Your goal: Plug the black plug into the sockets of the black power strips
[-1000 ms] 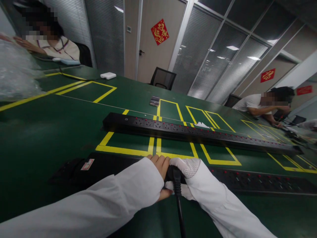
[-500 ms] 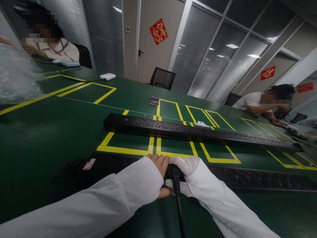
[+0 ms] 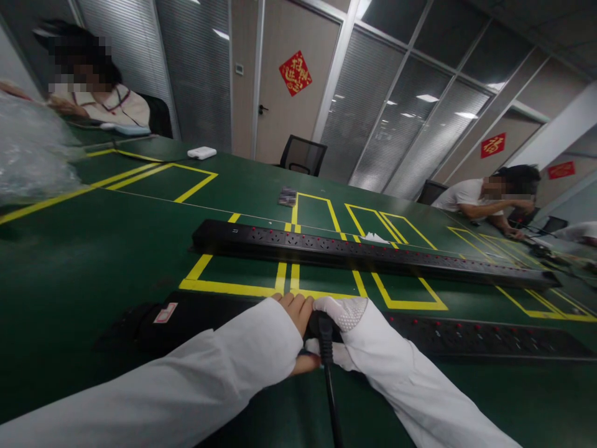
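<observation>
Lying across the table close to me is a long black power strip [image 3: 466,336], with a row of sockets and small red switches. My bare left hand [image 3: 297,311] wraps round it, fingers over the far edge and thumb on the near side. Beside it, my right hand [image 3: 342,312], in a white dotted glove, is also closed round the strip. Between the two hands sits a black plug [image 3: 325,336], its cable running down towards me. Whether its pins are fully in a socket is hidden. A white label [image 3: 166,312] marks the strip's left end.
A second black power strip [image 3: 373,256] lies farther back on the green table [image 3: 116,249] with yellow tape outlines. Clear plastic wrap [image 3: 32,149] is at left, a white box [image 3: 202,153] behind. One person [image 3: 112,109] sits at far left, another [image 3: 466,196] at far right.
The view has shifted slightly, so the scene sits a little lower and farther left. Both hands keep the same hold on the strip around the plug.
</observation>
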The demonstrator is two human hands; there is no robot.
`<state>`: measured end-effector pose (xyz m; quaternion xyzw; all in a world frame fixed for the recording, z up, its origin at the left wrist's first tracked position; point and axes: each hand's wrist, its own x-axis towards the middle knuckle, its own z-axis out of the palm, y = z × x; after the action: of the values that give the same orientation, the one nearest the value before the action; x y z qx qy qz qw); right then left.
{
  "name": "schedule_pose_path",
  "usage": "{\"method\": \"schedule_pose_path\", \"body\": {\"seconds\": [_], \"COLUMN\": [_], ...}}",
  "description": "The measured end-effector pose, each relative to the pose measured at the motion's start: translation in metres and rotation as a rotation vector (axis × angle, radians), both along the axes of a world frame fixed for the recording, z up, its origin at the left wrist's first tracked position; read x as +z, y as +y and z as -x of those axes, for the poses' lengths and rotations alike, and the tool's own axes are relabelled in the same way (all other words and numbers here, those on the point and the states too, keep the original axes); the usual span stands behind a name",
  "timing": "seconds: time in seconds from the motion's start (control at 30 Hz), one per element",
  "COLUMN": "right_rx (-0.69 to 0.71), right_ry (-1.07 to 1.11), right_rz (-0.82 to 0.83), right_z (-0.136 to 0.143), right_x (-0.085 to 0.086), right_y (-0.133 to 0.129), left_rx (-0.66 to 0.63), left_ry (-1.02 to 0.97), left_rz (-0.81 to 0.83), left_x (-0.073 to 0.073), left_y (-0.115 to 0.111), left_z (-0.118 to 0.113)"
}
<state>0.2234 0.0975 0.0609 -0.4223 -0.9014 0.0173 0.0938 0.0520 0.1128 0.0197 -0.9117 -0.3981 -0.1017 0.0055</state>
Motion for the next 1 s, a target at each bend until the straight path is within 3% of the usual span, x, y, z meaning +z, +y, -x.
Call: {"method": "schedule_pose_path", "body": {"seconds": [0.43, 0.73, 1.0], "right_rx": [-0.007, -0.023, -0.046], "right_ry": [0.037, 0.039, 0.006], "right_rz": [0.021, 0.005, -0.048], "right_z": [-0.003, -0.004, -0.007], "right_x": [0.002, -0.006, -0.011], "right_y": [-0.003, 0.000, 0.003], "left_rx": [0.011, -0.020, 0.058], "left_ry": [-0.009, 0.000, 0.004], "left_rz": [0.013, 0.050, -0.043], "left_x": [-0.002, 0.004, -0.006], "left_y": [0.001, 0.000, 0.000], "left_z": [-0.001, 0.003, -0.005]}}
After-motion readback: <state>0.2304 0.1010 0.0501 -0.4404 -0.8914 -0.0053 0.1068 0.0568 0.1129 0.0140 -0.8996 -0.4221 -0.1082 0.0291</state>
